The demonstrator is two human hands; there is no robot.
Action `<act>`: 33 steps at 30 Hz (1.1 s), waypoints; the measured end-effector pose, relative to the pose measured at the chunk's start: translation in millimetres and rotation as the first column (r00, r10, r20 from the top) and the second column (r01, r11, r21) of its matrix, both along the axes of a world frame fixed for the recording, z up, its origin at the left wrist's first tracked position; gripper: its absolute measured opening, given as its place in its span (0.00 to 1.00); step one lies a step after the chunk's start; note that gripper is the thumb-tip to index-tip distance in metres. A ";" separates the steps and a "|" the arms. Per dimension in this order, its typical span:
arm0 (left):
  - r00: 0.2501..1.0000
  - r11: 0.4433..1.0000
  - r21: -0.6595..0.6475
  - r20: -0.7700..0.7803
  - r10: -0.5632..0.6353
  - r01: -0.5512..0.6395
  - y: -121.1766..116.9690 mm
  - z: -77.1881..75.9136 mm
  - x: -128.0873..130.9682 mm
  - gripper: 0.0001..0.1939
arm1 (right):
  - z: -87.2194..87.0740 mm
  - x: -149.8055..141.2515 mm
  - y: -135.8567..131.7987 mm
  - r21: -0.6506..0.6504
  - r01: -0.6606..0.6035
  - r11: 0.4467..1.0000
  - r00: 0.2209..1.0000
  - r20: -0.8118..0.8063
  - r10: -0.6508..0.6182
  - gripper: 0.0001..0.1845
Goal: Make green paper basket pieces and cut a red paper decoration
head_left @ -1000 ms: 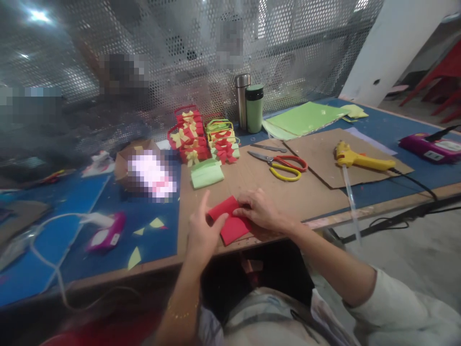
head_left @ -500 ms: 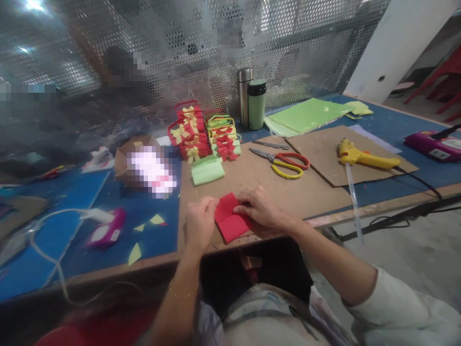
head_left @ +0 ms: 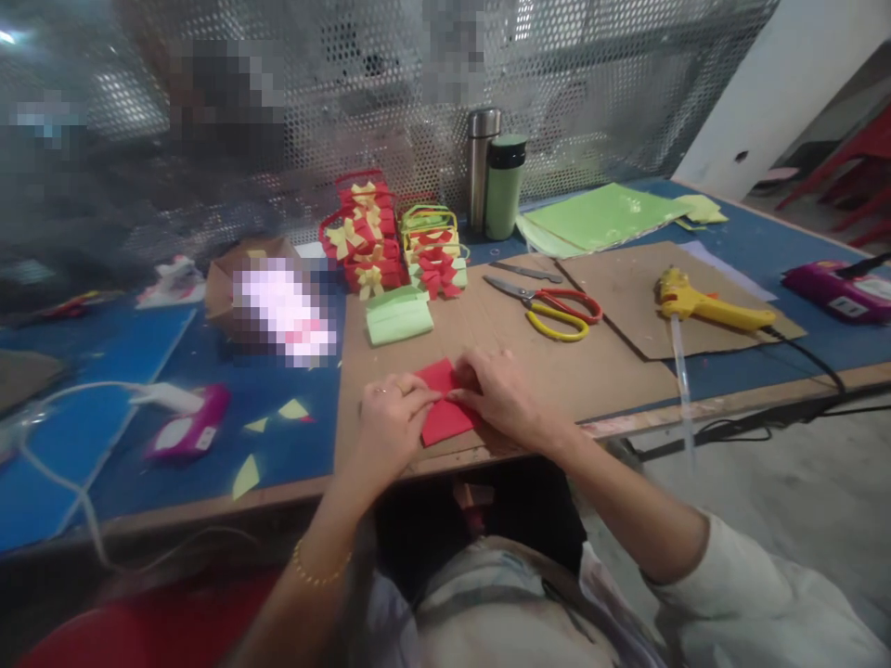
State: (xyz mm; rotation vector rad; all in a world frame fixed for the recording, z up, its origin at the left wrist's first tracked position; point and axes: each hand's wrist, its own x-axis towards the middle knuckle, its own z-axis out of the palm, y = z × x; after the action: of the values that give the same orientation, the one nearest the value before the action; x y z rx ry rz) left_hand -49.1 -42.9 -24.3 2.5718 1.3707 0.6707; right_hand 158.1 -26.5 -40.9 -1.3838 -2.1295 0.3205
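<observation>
A piece of red paper (head_left: 449,423) lies on the brown cardboard (head_left: 577,380) near the table's front edge, with a crease across its middle. My left hand (head_left: 393,417) grips its left side, thumb and fingertips pressed together at the crease. From the right, my right hand (head_left: 497,390) pinches the same crease, its thumb close to the left fingertips. Just beyond the hands sits a folded light green paper piece (head_left: 399,317). Red paper baskets (head_left: 372,250) with yellow bows and green ones (head_left: 435,255) with red bows stand behind it.
Scissors (head_left: 549,306) and a blade (head_left: 527,271) lie right of centre. A yellow glue gun (head_left: 716,304) rests on another cardboard sheet. Two flasks (head_left: 505,190) and green sheets (head_left: 605,220) stand behind. At left are a paper bag (head_left: 226,292), a purple power strip (head_left: 187,427) and yellow scraps (head_left: 246,476).
My left hand first left the rolled left edge, then moved right onto the paper's crease. The red paper has gone from curled to flatter. My right hand stays at its right side.
</observation>
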 end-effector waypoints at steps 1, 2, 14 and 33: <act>1.000 1.000 0.009 0.003 0.002 -0.002 -0.3 -1.1 0.1 0.15 | 0.5 1.9 -5.4 0.058 -0.015 0.998 1.000 -0.014 0.016 0.05; 1.000 1.000 0.019 0.008 0.000 0.000 -0.9 -2.0 0.5 0.15 | 1.6 4.1 -12.1 0.121 -0.049 0.991 0.999 -0.013 0.051 0.02; 0.999 0.996 0.086 0.022 -0.035 0.033 -5.7 -5.1 0.5 0.14 | -10.9 11.8 -58.7 0.258 -0.259 0.931 0.956 0.207 0.209 0.17; 0.998 0.997 0.065 0.024 -0.049 0.048 -3.4 -0.1 -1.7 0.07 | -1.9 6.8 -57.0 0.253 -0.199 0.947 0.979 0.101 0.179 0.12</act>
State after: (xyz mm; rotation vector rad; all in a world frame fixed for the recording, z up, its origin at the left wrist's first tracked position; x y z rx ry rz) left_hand -50.8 -46.3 -24.4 2.6274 1.2950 0.7492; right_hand 164.9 -83.5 -42.8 -1.0595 -2.2787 0.0548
